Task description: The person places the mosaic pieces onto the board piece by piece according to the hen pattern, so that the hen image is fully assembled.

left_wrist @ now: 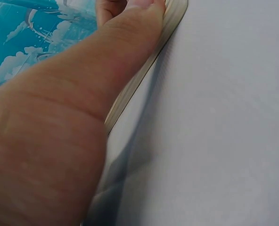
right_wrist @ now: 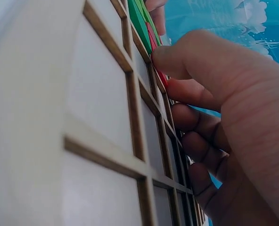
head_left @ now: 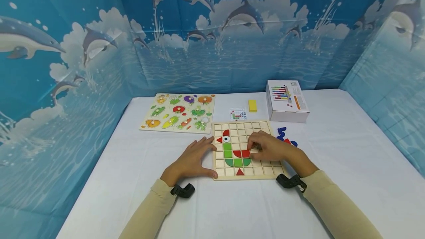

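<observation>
In the head view a wooden grid board [head_left: 259,170] holds coloured tiles that form a bird-like figure. My right hand [head_left: 270,146] is over the board's middle, thumb and forefinger pinching a red square tile [head_left: 245,153] that lies in a cell beside a red quarter-round tile [head_left: 237,153]. In the right wrist view the thumb [right_wrist: 170,61] touches the red tile's edge, while the other fingers curl loosely above the grid. My left hand [head_left: 194,160] rests spread against the board's left edge, thumb near the lower corner. Green tiles [head_left: 227,153] and a red triangle [head_left: 240,172] sit in other cells.
Loose blue and red tiles [head_left: 281,132] lie right of the board. Behind it are a pattern card [head_left: 238,114], a yellow block [head_left: 252,106] and a white box [head_left: 287,100]. A vegetable puzzle board [head_left: 179,111] lies at the back left. Dolphin-printed curtains [head_left: 212,65] surround the table.
</observation>
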Demonstrator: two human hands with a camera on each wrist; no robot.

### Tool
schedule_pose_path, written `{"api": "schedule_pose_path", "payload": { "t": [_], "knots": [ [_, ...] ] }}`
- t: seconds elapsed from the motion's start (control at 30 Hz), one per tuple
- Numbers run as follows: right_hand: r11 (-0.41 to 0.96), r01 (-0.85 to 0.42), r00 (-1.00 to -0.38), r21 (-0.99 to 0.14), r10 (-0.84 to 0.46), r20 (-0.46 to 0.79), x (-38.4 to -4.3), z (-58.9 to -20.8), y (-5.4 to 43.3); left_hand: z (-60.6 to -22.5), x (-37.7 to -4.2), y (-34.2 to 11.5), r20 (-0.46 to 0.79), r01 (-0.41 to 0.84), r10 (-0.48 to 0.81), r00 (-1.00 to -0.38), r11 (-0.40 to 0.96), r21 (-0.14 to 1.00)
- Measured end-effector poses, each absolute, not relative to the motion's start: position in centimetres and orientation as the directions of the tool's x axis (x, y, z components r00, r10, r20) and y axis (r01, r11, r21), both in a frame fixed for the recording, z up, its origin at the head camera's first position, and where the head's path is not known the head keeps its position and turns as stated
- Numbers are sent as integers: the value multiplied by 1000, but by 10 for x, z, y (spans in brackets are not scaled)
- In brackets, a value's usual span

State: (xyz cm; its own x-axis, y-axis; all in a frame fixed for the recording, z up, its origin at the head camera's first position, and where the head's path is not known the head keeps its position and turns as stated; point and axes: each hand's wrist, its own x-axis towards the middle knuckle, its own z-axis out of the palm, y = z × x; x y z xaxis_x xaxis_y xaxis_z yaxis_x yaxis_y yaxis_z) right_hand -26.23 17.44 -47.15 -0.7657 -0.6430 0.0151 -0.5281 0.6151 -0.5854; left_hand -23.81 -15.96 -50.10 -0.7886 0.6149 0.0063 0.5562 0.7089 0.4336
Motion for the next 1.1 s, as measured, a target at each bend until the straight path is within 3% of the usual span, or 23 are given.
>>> {"api": "schedule_pose_path", "payload": {
  "t": [0.4,0.6,0.87,1.1],
  "knots": [
    [517,-564,-736,-644,-669,107,-257,-468,201,-502,-239,-160,18,565,622,-783,699,437],
    [590,-548,-789,-593,-600,133,-254,-463,230,-502,-239,-160,11,560,618,-786,705,435],
    [784,-418,-897,-459,-437,71,-256,-465,276,-498,-239,-159,17,566,624,-782,697,440],
    [806,-375,-914,-458,-404,37,-256,-469,291,-499,-237,-159,22,569,625,-780,695,439]
  ]
}}
